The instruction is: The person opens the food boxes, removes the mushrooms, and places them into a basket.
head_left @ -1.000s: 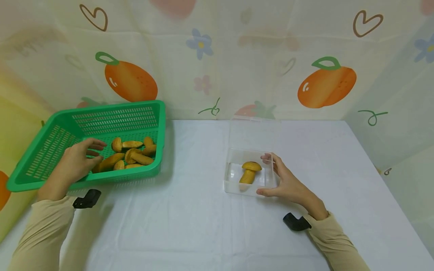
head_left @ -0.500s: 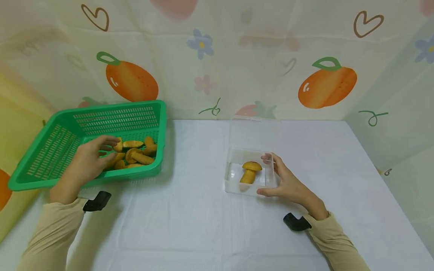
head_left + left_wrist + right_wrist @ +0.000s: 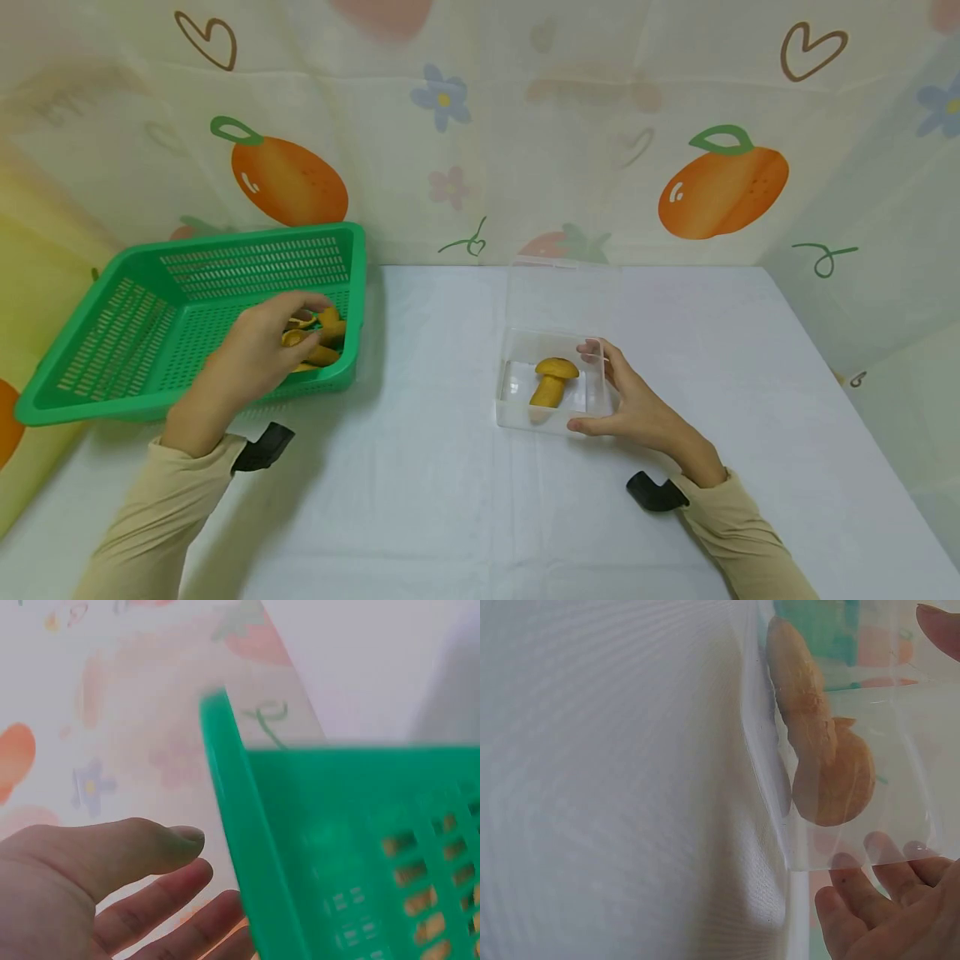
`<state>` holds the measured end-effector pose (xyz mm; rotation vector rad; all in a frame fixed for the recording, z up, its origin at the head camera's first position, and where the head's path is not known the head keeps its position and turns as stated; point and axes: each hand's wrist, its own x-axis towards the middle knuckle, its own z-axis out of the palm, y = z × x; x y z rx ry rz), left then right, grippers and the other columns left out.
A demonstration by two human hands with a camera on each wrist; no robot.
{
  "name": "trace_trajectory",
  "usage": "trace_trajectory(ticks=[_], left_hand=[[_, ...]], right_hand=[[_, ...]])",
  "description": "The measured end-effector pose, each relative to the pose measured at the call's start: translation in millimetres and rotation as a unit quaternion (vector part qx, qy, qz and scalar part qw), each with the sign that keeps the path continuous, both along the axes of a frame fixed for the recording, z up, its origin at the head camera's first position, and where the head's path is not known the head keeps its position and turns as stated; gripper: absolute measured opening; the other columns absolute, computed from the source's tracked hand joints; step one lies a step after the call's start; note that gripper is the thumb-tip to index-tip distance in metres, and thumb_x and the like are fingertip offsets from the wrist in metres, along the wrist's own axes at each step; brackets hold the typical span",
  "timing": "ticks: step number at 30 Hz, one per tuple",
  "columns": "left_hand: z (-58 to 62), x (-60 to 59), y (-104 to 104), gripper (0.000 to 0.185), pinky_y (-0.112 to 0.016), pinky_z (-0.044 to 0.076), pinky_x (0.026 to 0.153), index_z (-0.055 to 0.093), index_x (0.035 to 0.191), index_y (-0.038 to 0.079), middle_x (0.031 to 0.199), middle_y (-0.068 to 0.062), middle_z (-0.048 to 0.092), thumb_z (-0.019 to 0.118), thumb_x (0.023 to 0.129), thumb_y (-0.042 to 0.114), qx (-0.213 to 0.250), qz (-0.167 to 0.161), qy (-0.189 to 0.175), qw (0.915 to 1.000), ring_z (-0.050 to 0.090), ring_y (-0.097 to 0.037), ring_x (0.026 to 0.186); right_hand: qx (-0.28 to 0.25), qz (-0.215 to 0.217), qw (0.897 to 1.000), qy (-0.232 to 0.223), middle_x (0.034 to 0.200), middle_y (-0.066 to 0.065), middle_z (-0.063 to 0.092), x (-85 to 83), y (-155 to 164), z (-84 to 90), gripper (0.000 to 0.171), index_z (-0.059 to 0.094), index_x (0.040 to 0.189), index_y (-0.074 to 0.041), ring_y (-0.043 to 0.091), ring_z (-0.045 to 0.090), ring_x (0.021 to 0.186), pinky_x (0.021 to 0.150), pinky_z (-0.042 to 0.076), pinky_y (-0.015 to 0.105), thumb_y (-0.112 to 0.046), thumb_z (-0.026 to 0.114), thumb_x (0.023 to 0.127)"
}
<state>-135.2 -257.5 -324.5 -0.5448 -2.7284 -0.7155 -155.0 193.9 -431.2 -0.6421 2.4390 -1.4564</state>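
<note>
My left hand hovers over the right part of a green slotted plastic basket, above several yellow-brown mushrooms that it partly hides. In the left wrist view, its thumb and fingers stand apart with nothing visible between them; the basket's rim covers some fingertips. My right hand holds a clear plastic box by its right side, thumb at the front and fingers toward the back. Inside the box lies one mushroom, seen through the clear wall in the right wrist view too.
The box's clear lid stands raised at the back. A white cloth covers the table. Behind it hangs a curtain printed with fruit and flowers. A black wrist-camera mount sits on each sleeve.
My left hand has moved right across the basket, from its left-middle area to above the mushrooms at the right end. My right hand, the box and its mushroom have stayed in place.
</note>
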Motion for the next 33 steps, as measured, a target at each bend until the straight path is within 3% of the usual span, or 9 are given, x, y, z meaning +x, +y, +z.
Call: trace_trajectory(ticks=[16,23,33], left_hand=[[2.2,-7.4,59.9,0.032,-0.048,0.055,0.09,0.063,0.119,-0.002,0.118,-0.016,0.068,0.068,0.088,-0.005,0.015,-0.062,-0.034,0.9974,0.065,-0.034,0.102],[-4.6,-7.0,84.0,0.032,-0.043,0.056,0.091,0.062,0.12,-0.001,0.121,-0.014,0.068,0.07,0.089,-0.001,-0.001,-0.094,-0.031,0.9951,0.066,-0.031,0.103],[-1.0,-9.3,112.7,0.037,-0.04,0.055,0.093,0.061,0.125,0.006,0.122,-0.007,0.068,0.07,0.09,0.005,-0.006,-0.125,-0.038,0.9915,0.065,-0.026,0.107]], right_hand=[[0.002,0.0,1.0,-0.004,0.155,0.014,0.032,0.7,0.0,0.6,0.105,0.02,0.15,-0.006,0.033,0.025,0.148,0.122,0.017,0.061,-0.024,0.089,0.073],[0.005,-0.002,1.0,-0.005,0.155,0.014,0.032,1.5,0.3,1.8,0.106,0.019,0.151,-0.007,0.033,0.025,0.148,0.122,0.017,0.06,-0.024,0.089,0.073],[0.004,0.001,1.0,-0.005,0.155,0.014,0.032,0.1,0.8,-0.3,0.103,0.02,0.15,-0.007,0.035,0.023,0.149,0.121,0.016,0.061,-0.025,0.088,0.074]])
